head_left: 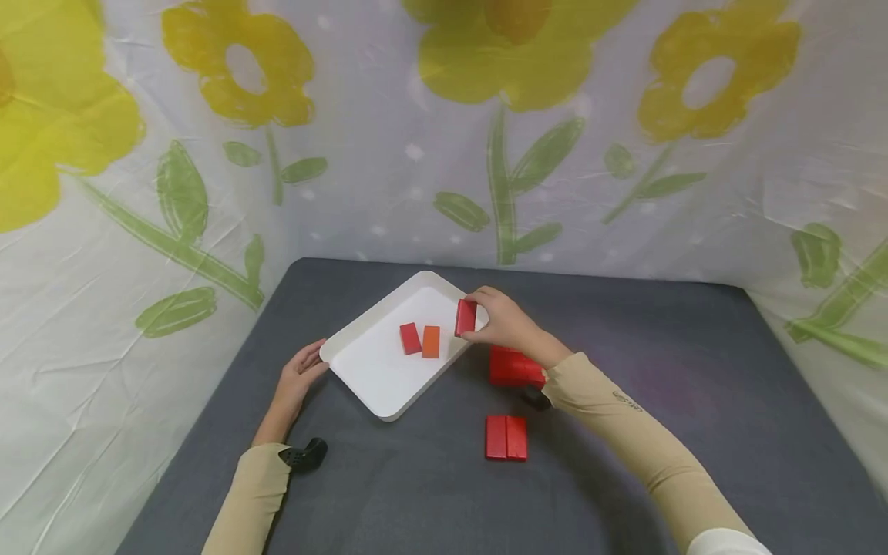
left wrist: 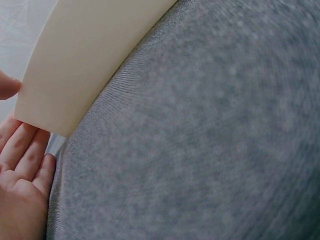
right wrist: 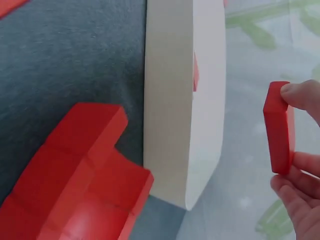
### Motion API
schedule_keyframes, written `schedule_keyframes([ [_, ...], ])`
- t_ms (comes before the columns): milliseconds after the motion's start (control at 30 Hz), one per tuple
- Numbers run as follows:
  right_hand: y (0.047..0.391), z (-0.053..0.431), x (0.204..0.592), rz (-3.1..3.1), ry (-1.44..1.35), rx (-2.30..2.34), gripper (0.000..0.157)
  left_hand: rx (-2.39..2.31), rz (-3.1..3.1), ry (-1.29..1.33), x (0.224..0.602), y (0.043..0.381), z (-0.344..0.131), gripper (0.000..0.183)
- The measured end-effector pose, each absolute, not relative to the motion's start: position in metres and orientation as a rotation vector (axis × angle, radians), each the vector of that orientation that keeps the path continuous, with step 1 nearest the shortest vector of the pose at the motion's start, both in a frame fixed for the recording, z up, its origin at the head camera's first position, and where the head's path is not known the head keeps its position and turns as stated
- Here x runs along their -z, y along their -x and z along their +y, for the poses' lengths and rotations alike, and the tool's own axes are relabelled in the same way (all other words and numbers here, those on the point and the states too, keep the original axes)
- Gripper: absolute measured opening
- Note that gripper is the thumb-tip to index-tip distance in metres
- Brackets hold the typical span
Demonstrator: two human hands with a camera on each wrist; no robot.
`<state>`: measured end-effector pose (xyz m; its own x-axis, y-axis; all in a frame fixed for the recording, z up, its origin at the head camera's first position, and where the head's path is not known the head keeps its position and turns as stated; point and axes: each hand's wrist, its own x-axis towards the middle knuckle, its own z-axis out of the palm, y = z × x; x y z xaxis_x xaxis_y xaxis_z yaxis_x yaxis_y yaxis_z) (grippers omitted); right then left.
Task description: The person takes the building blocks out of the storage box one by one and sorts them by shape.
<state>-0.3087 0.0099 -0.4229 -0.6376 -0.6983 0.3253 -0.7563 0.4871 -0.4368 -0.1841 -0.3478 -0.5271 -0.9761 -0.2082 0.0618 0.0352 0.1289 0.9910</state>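
My right hand (head_left: pixel 509 320) holds a red rectangular block (head_left: pixel 466 317) between thumb and fingers, over the right rim of the white tray (head_left: pixel 361 385). In the right wrist view the block (right wrist: pixel 278 127) stands upright, apart from the tray wall (right wrist: pixel 167 100). A red block (head_left: pixel 411 339) and an orange block (head_left: pixel 431 342) lie side by side inside the tray. At the tray's left corner my left hand (head_left: pixel 300 372) holds it, thumb and fingers on either side. The left wrist view shows this thumb (left wrist: pixel 7 86) against the rim and the fingers nearly straight.
Several red blocks (head_left: pixel 512 368) sit grouped right of the tray, partly behind my right forearm. Two more red blocks (head_left: pixel 506 438) lie together nearer me on the dark grey table (head_left: pixel 416 493). A flower-printed cloth (head_left: pixel 375 154) hangs behind the table.
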Motion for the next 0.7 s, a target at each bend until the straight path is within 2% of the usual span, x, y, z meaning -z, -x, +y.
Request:
schedule_keyframes([
  [300, 0.286, 0.042, 0.414, -2.646, -1.337, -0.824, 0.052, 1.925, -2.224, -0.156, 0.529, 0.184, -0.347, 0.048],
  [700, 0.244, 0.088, 0.451, -2.651, -1.328, -0.928, 0.051, 1.922, -2.225, -0.190, 0.525, 0.182, -0.346, 0.046],
])
